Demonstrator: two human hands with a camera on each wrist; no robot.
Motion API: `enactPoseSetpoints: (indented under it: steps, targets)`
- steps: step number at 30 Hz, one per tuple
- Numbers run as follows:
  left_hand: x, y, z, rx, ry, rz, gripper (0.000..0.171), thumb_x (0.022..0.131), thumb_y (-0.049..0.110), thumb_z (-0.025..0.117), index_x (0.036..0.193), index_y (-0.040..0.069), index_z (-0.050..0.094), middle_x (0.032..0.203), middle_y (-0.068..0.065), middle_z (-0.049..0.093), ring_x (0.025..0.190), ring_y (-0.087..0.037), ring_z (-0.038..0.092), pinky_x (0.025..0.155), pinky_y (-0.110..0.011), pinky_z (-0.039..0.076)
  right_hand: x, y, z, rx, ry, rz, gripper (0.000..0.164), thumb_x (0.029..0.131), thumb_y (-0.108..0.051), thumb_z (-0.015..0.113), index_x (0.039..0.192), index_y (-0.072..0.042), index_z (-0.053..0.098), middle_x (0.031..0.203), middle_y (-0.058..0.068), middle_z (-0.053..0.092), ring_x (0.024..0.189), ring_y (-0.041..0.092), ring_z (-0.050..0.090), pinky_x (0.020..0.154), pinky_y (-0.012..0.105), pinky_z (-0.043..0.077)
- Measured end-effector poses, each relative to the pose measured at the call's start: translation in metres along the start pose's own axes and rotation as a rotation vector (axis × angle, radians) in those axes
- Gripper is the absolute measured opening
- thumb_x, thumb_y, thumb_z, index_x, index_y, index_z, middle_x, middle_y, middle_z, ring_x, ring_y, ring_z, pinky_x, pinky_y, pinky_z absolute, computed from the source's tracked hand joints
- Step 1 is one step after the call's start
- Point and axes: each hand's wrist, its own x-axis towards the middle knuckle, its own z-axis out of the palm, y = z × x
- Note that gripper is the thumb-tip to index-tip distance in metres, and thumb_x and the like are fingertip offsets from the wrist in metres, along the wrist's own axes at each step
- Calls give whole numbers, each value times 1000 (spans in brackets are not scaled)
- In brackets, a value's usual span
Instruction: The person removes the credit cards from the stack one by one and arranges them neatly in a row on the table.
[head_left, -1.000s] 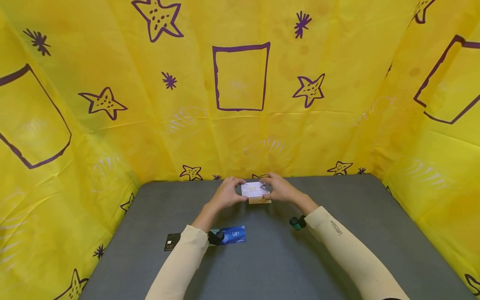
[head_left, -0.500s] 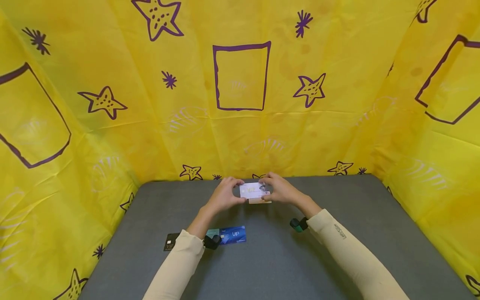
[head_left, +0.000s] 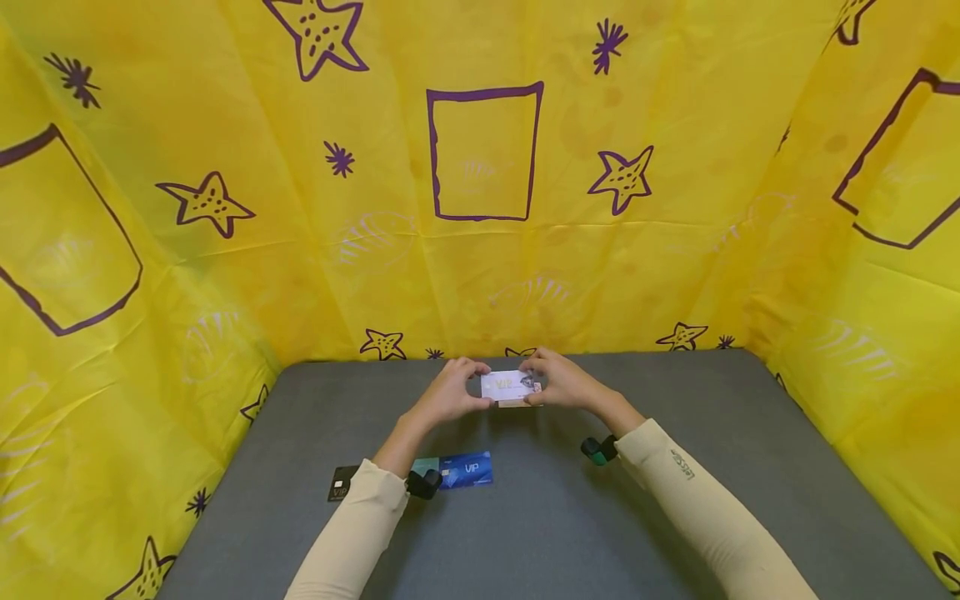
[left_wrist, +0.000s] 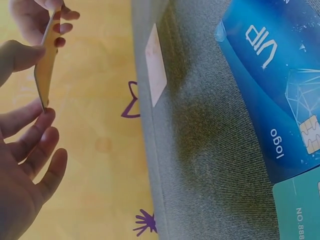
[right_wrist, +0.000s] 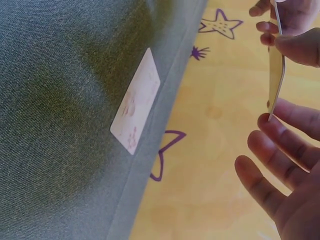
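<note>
Both hands hold up a white card point(head_left: 504, 385) with gold VIP lettering, in front of the back of the table. My left hand point(head_left: 453, 392) pinches its left end between thumb and fingers. At the other end, my right hand point(head_left: 562, 380) grips it the same way. Seen nearly edge-on in the right wrist view, the held card point(right_wrist: 276, 75) looks slightly bent. Below it, apart from the hands, a pale pinkish card point(left_wrist: 156, 65) lies flat on the table; the held card covers most of it in the head view.
Left of the middle of the grey table point(head_left: 540, 517) lie a blue VIP card point(head_left: 468, 469), a teal card point(left_wrist: 297, 205) and a black VIP card point(head_left: 341, 483). The left forearm crosses over part of them. A yellow patterned cloth point(head_left: 480, 275) rises at the back and both sides.
The held card has dropped slightly and now covers more of the card lying beneath it. The left forearm has shifted a little to the left, uncovering some of the teal card.
</note>
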Motion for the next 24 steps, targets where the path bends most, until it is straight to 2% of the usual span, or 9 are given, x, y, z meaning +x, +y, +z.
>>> enactPoseSetpoints:
  steps: [7, 13, 18, 24]
  targets:
    - [-1, -2, 1, -12, -72, -10, 48, 79, 26, 78, 121, 8, 65, 117, -11, 60, 111, -27, 51, 96, -45, 44, 0, 5, 2, 20, -36, -16, 44, 78, -25, 78, 114, -4, 67, 103, 7, 56, 92, 23, 55, 79, 32, 46]
    - [-5, -5, 4, -18, -145, -18, 50, 79, 30, 77, 122, 7, 64, 119, -11, 61, 112, -26, 53, 97, -45, 44, -2, 9, 6, 61, -99, 5, 43, 77, -25, 79, 113, -4, 67, 101, 6, 57, 91, 29, 57, 73, 28, 45]
    - [-12, -8, 12, -45, -203, -37, 49, 79, 29, 79, 120, 7, 64, 116, -10, 61, 109, -26, 56, 94, -44, 46, -6, 10, 15, 73, -132, -1, 44, 75, -24, 82, 111, -3, 67, 97, 5, 58, 89, 27, 57, 73, 27, 44]
    - [-27, -11, 26, -32, -221, -51, 48, 78, 32, 80, 118, 9, 65, 111, -7, 61, 102, -22, 57, 89, -41, 48, -14, 13, 30, 53, -157, -30, 43, 71, -23, 84, 107, -5, 68, 94, 2, 58, 84, 19, 54, 73, 24, 41]
